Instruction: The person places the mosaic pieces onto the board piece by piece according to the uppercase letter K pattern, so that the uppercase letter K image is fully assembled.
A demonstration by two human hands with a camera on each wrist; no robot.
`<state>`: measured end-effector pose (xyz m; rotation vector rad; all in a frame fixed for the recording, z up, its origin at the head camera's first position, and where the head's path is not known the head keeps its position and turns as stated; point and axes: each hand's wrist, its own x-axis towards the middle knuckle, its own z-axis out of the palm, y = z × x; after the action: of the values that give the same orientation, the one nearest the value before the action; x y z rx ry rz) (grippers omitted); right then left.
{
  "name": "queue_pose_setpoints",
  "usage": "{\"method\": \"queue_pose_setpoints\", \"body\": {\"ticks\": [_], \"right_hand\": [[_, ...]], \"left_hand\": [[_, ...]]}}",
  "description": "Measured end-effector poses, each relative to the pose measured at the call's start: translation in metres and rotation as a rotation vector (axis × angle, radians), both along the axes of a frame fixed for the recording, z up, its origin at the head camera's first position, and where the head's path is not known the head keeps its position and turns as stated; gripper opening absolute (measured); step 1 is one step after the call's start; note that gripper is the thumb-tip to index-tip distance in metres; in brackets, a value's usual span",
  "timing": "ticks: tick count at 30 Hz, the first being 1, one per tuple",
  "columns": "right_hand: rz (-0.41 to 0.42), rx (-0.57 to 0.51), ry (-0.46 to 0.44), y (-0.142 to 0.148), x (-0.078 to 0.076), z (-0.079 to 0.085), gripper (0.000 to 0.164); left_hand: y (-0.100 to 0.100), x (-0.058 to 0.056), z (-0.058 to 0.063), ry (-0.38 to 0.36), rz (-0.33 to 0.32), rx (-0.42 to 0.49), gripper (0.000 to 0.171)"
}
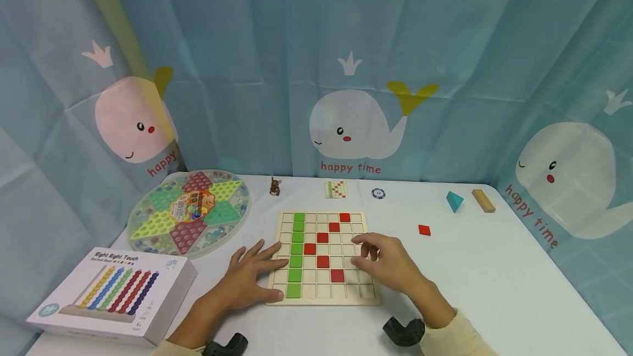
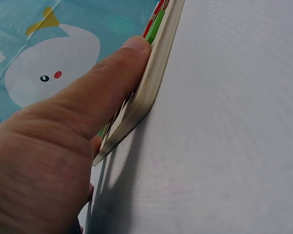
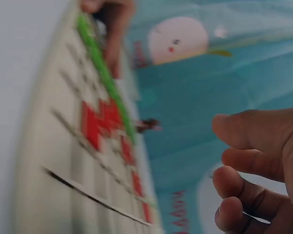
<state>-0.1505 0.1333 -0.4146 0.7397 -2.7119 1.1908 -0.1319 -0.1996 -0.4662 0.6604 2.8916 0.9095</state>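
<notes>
A wooden grid board (image 1: 352, 291) lies on the white table, with a column of green square tiles (image 1: 295, 261) near its left side. Several red square tiles (image 1: 323, 261) form a bent diagonal line across its middle. My left hand (image 1: 247, 276) rests on the board's left edge, fingers spread; its thumb (image 2: 112, 73) presses the near left corner in the left wrist view. Over the board's right side hovers my right hand (image 1: 388, 262), fingers loosely bent. The right wrist view shows nothing between its thumb and fingers (image 3: 251, 126). One loose red tile (image 1: 424, 230) lies to the right.
Behind the board are a small brown figurine (image 1: 275, 186), a pattern card (image 1: 336, 189) and a poker chip (image 1: 378, 193). A teal pyramid (image 1: 454, 201) and a wooden block (image 1: 483, 201) lie far right. Chinese checkers board (image 1: 217, 243) and white game box (image 1: 163, 301) occupy the left.
</notes>
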Motion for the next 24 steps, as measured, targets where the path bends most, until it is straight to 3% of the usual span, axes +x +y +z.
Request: {"method": "queue_pose_setpoints", "body": {"ticks": [7,13,17,24], "right_hand": [[-0.058,-0.022,0.160,0.032,-0.007,0.022,0.033],[-0.134,0.024,0.248,0.066,-0.021,0.021,0.035],[-0.206,0.055,0.239,0.088,-0.031,0.013,0.038],[-0.283,0.096,0.140,0.115,-0.046,0.003,0.042]], "left_hand": [[0.000,-0.001,-0.003,0.002,0.001,-0.004,0.072],[-0.001,-0.001,-0.007,0.006,-0.004,-0.001,0.073],[-0.001,-0.002,-0.007,0.004,-0.005,-0.004,0.074],[-0.001,-0.001,-0.004,0.002,0.005,-0.010,0.074]]}}
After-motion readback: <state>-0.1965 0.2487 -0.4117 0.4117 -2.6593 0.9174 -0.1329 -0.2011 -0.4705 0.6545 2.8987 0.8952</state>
